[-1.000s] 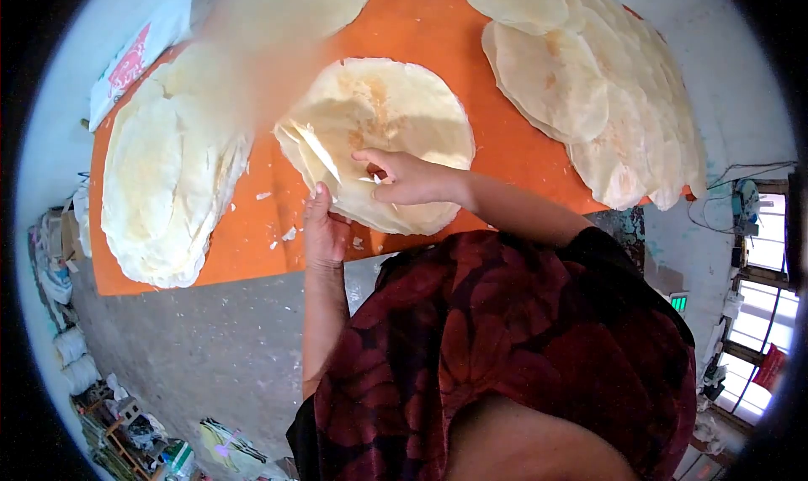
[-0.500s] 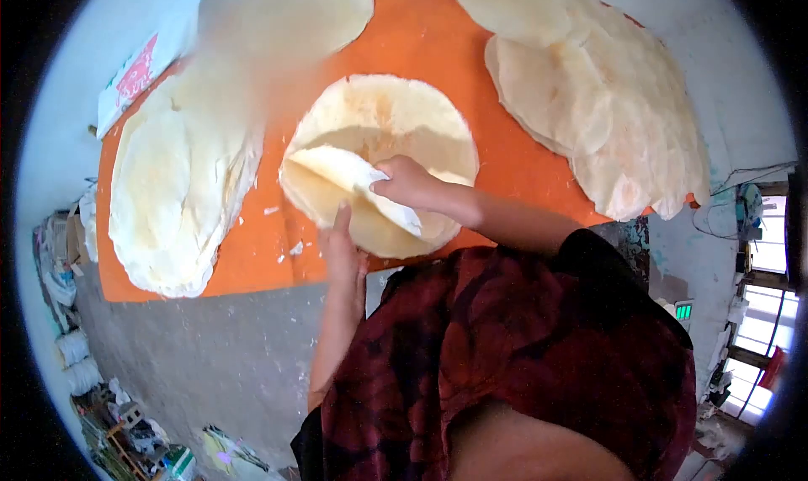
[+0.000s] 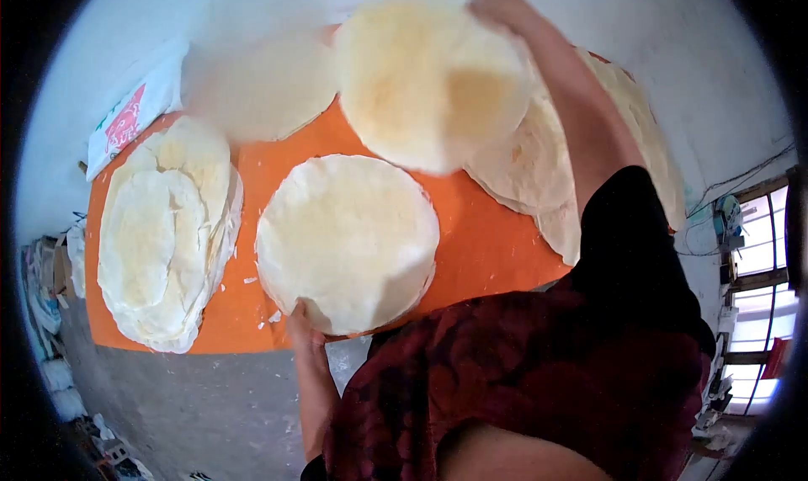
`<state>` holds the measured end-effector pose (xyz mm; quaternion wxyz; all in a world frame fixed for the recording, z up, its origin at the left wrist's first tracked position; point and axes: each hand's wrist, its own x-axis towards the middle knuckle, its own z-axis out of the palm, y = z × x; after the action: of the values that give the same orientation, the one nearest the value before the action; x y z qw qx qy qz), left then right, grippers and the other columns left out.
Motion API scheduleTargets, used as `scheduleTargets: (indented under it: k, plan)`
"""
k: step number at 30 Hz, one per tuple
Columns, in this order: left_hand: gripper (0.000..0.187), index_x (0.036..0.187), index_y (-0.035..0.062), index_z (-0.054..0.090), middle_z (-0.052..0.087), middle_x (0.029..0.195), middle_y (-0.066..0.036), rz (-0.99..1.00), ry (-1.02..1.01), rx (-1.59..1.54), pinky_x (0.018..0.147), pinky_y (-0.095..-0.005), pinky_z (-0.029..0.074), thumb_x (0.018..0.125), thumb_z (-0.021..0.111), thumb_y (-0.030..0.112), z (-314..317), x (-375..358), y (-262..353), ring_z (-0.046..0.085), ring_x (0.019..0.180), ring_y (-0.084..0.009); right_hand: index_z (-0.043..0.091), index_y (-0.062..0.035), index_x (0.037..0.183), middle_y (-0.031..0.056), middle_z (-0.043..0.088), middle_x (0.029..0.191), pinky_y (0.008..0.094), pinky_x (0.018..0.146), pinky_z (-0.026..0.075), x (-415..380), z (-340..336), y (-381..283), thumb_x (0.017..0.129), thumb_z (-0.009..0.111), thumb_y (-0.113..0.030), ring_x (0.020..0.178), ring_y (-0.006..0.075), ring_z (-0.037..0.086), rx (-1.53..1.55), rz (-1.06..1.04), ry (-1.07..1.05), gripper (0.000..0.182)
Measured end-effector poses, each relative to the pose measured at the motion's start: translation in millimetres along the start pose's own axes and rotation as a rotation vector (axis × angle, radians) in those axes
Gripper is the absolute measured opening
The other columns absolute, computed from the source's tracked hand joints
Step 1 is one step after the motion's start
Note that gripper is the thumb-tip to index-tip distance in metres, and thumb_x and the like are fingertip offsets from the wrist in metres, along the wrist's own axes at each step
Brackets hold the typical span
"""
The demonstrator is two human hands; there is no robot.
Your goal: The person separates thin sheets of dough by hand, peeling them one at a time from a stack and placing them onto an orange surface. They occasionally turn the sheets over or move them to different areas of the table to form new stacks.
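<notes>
The right hand (image 3: 498, 0) grips one thin round sheet (image 3: 429, 81) by its far edge, lifted clear above the orange desk (image 3: 480, 237). The left hand (image 3: 300, 325) presses the near rim of the middle stack (image 3: 347, 241), apparently steadying it; further stacks lie left (image 3: 164, 228) and right (image 3: 539, 161).

right hand (image 3: 497, 1) lifted a flatbread (image 3: 429, 81) (blurred) — up, away

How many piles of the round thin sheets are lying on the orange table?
4: left pile, middle pile by the left hand, far pale one, right pile; part hidden.
</notes>
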<state>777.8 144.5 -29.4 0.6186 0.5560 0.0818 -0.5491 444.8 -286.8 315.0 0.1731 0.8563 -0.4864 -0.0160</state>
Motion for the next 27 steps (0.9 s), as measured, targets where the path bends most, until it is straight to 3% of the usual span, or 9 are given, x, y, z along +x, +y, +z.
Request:
scheduleTargets:
  k: [1, 2, 5, 12, 14, 17, 22, 26, 27]
  plan:
    - [0.033, 0.111, -0.0059, 0.043, 0.052, 0.105, -0.014, 0.034, 0.000, 0.004, 0.082, -0.0385, 0.043, 0.088, 0.043, 0.017, 1.0, -1.2, -0.6, 0.052, 0.094, -0.0267, 0.061, 0.0005, 0.077, 0.0183, 0.060, 0.078, 0.0418, 0.065, 0.046, 23.9, 14.0, 34.6, 0.070, 0.048, -0.016, 0.072, 0.0322, 0.058, -0.326, -0.149, 0.155, 0.022]
    - [0.033, 0.111, -0.0061, 0.043, 0.052, 0.106, -0.014, 0.007, 0.008, -0.006, 0.083, -0.0384, 0.043, 0.087, 0.044, 0.017, 2.2, -1.9, -0.2, 0.052, 0.095, -0.0267, 0.061, -0.0007, 0.072, 0.0175, 0.061, 0.079, 0.0406, 0.064, 0.047, 9.8, -35.2, 5.8, 0.069, 0.048, -0.015, 0.071, 0.0323, 0.059, 0.114, 0.237, 0.260, 0.020]
    - [0.034, 0.112, -0.0067, 0.043, 0.052, 0.106, -0.014, -0.037, 0.015, -0.034, 0.084, -0.0381, 0.042, 0.086, 0.046, 0.015, -0.4, -0.5, 0.6, 0.052, 0.096, -0.0266, 0.062, -0.0013, 0.075, 0.0190, 0.061, 0.080, 0.0402, 0.066, 0.048, 26.1, -47.2, -8.1, 0.071, 0.047, -0.014, 0.074, 0.0323, 0.059, 0.146, 0.249, 0.345, 0.019]
    - [0.040, 0.115, -0.0082, 0.041, 0.052, 0.108, -0.015, 0.004, 0.052, -0.047, 0.085, -0.0371, 0.042, 0.085, 0.050, 0.017, -0.5, -0.6, 0.0, 0.052, 0.096, -0.0265, 0.056, -0.0098, 0.099, 0.0132, 0.058, 0.100, 0.0424, 0.079, 0.043, 67.1, 149.5, -80.0, 0.079, 0.042, -0.020, 0.095, 0.0290, 0.055, 0.524, 0.051, 0.234, 0.026]
    - [0.043, 0.116, -0.0077, 0.040, 0.050, 0.111, -0.015, 0.016, 0.042, -0.006, 0.086, -0.0381, 0.041, 0.085, 0.050, 0.019, 1.6, -5.5, 3.8, 0.050, 0.099, -0.0271, 0.055, -0.0039, 0.095, 0.0168, 0.057, 0.095, 0.0410, 0.079, 0.043, 45.7, 196.2, -136.1, 0.081, 0.045, -0.021, 0.092, 0.0306, 0.055, 0.481, -0.010, 0.055, 0.024]
    - [0.046, 0.120, -0.0034, 0.038, 0.047, 0.116, -0.014, -0.032, -0.161, -0.071, 0.089, -0.0418, 0.038, 0.085, 0.050, 0.024, -5.6, -7.8, 5.8, 0.046, 0.105, -0.0280, 0.046, -0.0023, 0.115, 0.0097, 0.047, 0.119, 0.0351, 0.090, 0.036, -49.3, 145.9, -227.5, 0.075, 0.061, -0.025, 0.112, 0.0225, 0.042, 1.141, -0.141, -0.442, 0.048]
    - [0.056, 0.126, 0.0085, 0.034, 0.040, 0.126, -0.011, -0.143, -0.474, -0.214, 0.090, -0.0456, 0.036, 0.083, 0.050, 0.040, 71.8, -84.4, 44.2, 0.039, 0.115, -0.0266, 0.026, 0.0023, 0.127, 0.0227, 0.041, 0.121, 0.0346, 0.093, 0.034, -201.6, 59.8, -311.1, 0.068, 0.067, -0.039, 0.114, 0.0298, 0.040, 1.584, -0.517, -0.672, 0.083]
    - [0.061, 0.127, 0.0093, 0.032, 0.041, 0.121, -0.012, -0.098, -0.621, -0.121, 0.085, -0.0464, 0.040, 0.082, 0.048, 0.047, 113.0, -101.4, 58.7, 0.041, 0.110, -0.0292, 0.028, -0.0034, 0.127, 0.0166, 0.053, 0.105, 0.0334, 0.082, 0.042, -223.0, 56.8, -326.6, 0.076, 0.057, -0.022, 0.097, 0.0270, 0.053, 1.187, -0.317, -0.586, 0.061]
    - [0.057, 0.124, 0.0095, 0.033, 0.042, 0.118, -0.014, -0.189, -0.730, -0.116, 0.082, -0.0458, 0.042, 0.083, 0.047, 0.046, 110.0, -91.5, 58.8, 0.044, 0.106, -0.0299, 0.036, -0.0058, 0.124, 0.0127, 0.057, 0.099, 0.0338, 0.076, 0.045, -222.2, 62.7, -326.2, 0.079, 0.049, -0.015, 0.086, 0.0247, 0.057, 1.797, 0.022, -0.711, 0.048]
